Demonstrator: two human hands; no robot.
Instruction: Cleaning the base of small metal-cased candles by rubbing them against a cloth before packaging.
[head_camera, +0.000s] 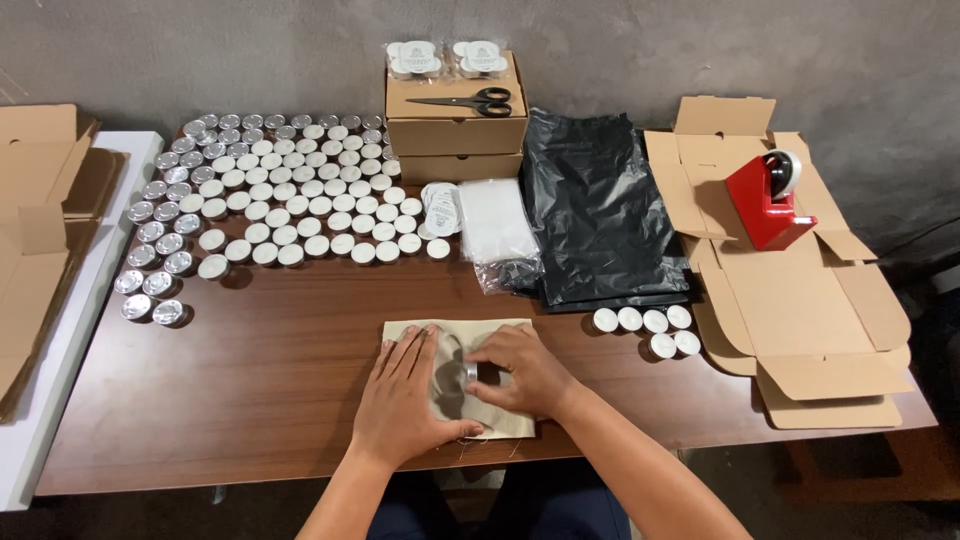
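Observation:
A small beige cloth pouch (420, 331) lies flat near the front edge of the brown table (250, 380). My left hand (405, 400) presses flat on the pouch's left half. My right hand (525, 368) rests on its right half, its fingers pinching a small tealight in a silver cup (471, 371) at the pouch's middle. Loose threads trail from the pouch's front edge.
Several tealights (280, 195) stand in rows at the back left, and a few more tealights (648, 328) sit right of the pouch. Behind are stacked cardboard boxes (455, 130) with scissors (470, 101), clear bags (497, 220), black bags (595, 210), a red tape dispenser (765, 200) on flat cardboard (810, 310).

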